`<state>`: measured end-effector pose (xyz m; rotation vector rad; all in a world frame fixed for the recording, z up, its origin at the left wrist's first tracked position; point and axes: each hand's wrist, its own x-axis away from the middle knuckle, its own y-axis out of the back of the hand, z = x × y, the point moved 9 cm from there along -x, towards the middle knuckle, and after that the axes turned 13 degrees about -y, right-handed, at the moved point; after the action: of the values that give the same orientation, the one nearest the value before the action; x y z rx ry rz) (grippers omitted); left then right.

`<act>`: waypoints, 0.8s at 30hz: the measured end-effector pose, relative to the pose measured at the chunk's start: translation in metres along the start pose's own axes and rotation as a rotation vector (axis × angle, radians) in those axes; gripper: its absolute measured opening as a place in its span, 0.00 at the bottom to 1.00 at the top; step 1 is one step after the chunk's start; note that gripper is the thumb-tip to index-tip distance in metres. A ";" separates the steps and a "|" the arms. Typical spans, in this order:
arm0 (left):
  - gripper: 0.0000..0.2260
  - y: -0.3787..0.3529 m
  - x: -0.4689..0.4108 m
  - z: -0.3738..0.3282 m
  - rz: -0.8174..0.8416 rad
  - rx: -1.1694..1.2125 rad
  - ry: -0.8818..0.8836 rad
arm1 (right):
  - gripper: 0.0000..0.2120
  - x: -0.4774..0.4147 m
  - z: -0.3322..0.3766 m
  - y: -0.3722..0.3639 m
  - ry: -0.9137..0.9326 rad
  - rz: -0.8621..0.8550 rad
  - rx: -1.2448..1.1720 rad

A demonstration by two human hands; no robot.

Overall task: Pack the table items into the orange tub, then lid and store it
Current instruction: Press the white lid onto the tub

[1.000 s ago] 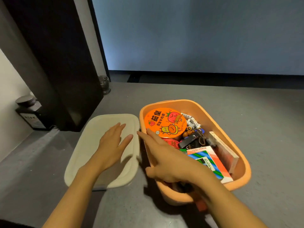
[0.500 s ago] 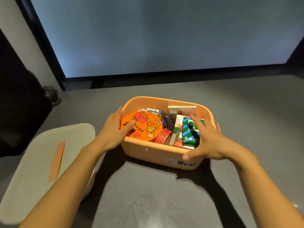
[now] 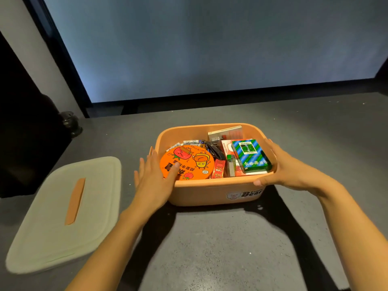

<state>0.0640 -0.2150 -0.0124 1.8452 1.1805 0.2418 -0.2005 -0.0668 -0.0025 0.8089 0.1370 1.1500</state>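
Tub (image 3: 210, 190), orange, sits near the middle of the grey table (image 3: 210, 248), uncovered and packed close to the rim. Left hand (image 3: 153, 181) lies against the tub's left wall with its fingers straight and pointing away from the person. Its palm is on the outside, and its thumb reaches over the rim to rest on the round orange noodle cup (image 3: 195, 162). Right hand (image 3: 287, 171) lies flat against the right front corner, fingers straight along the outer right wall and thumb pressed on the front wall just under the rim. Neither hand curls round anything; both are spread and press the tub from either side. Whether the tub is lifted off the table cannot be told

Inside, the cup fills the left half. Just right of it stands a red packet (image 3: 219, 169), then a small clear bottle (image 3: 231, 166) with a green cap. A green box (image 3: 251, 155) lies on top at the right. A black key fob (image 3: 214, 149) sits behind the cup, with batteries (image 3: 190, 142) along the back left wall. A flat carton (image 3: 226, 132) leans on the back wall

Lid (image 3: 52, 217), off-white, lies flat on the table left of the tub and apart from it, with an orange strap (image 3: 75, 201) across its top. A dark jar (image 3: 70, 122) stands at the table's far left edge, and a pale blue-grey panel (image 3: 210, 49) rises behind the table
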 end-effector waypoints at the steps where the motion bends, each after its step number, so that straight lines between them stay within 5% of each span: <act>1: 0.33 0.002 0.000 0.004 0.014 -0.038 0.005 | 0.56 -0.001 -0.001 -0.001 0.001 0.011 -0.011; 4: 0.34 0.001 0.003 0.007 0.072 -0.051 -0.013 | 0.51 -0.001 0.004 0.000 -0.010 0.004 -0.028; 7: 0.37 0.005 0.005 0.005 0.058 -0.021 -0.072 | 0.51 -0.003 0.027 0.005 -0.040 -0.188 0.121; 10: 0.38 0.021 0.010 0.021 0.012 -0.067 -0.048 | 0.47 0.003 0.085 -0.016 0.119 -0.311 0.165; 17: 0.41 0.078 0.044 0.138 -0.001 -0.288 0.123 | 0.30 0.016 0.211 -0.167 0.561 -0.044 -0.012; 24: 0.45 0.113 0.109 0.271 0.116 -0.402 0.581 | 0.37 -0.027 0.205 -0.324 0.165 0.438 -0.071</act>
<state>0.3483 -0.3003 -0.1121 1.5231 1.2842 1.0575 0.1330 -0.2457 -0.0682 0.6975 0.0548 1.6275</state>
